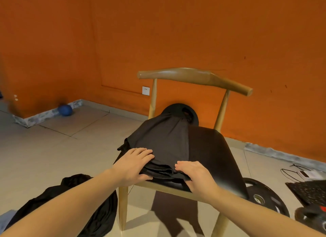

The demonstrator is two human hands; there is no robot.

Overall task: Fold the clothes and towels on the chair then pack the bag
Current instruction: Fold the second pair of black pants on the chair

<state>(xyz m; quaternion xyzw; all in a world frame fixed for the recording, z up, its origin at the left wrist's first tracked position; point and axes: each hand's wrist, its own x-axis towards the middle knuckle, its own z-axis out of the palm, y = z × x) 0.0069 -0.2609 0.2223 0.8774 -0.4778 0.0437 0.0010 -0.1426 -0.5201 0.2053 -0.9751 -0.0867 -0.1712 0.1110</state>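
Observation:
A dark grey garment (pixel 164 137) lies folded on the black seat of a wooden chair (pixel 194 76), its layered edge toward me. My left hand (pixel 134 164) holds the near left corner, fingers on top and thumb under the folded layers. My right hand (pixel 195 176) grips the near edge beside it, fingers on top and thumb at the front. A black bag (pixel 98 212) slumps on the floor left of the chair, partly hidden by my left forearm.
A black weight plate (pixel 176 109) leans behind the chair, and another (pixel 264 198) lies on the floor to its right. A black keyboard (pixel 308 190), a white device with cables (pixel 307 174) and a blue ball (pixel 65 110) are also on the tiled floor.

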